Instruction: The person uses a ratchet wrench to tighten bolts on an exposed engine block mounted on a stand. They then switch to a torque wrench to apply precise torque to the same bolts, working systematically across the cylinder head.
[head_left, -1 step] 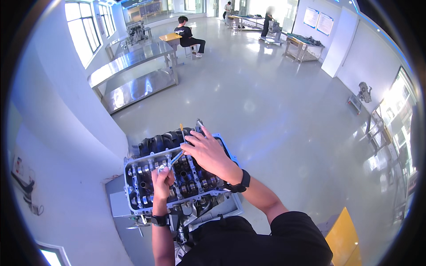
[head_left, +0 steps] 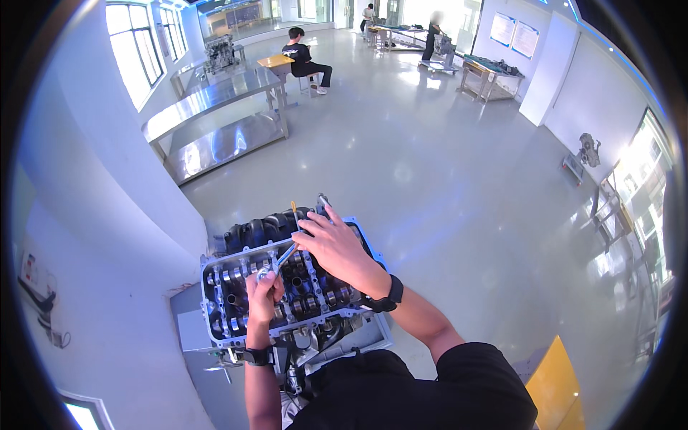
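My left grip (head_left: pixel 262 295) is curled around the rounded end of a slim, silver metal hand tool (head_left: pixel 286 256), slanting above an open, grey metal engine (head_left: pixel 301 290). At its far end is my right grip (head_left: pixel 335 249), fingers partly spread; I cannot tell whether they pinch it. Barely anything has shifted since a moment ago, so the work seems held there.

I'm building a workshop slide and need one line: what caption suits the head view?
Left hand gripping a metal tool, right hand at its far end, above an open engine.
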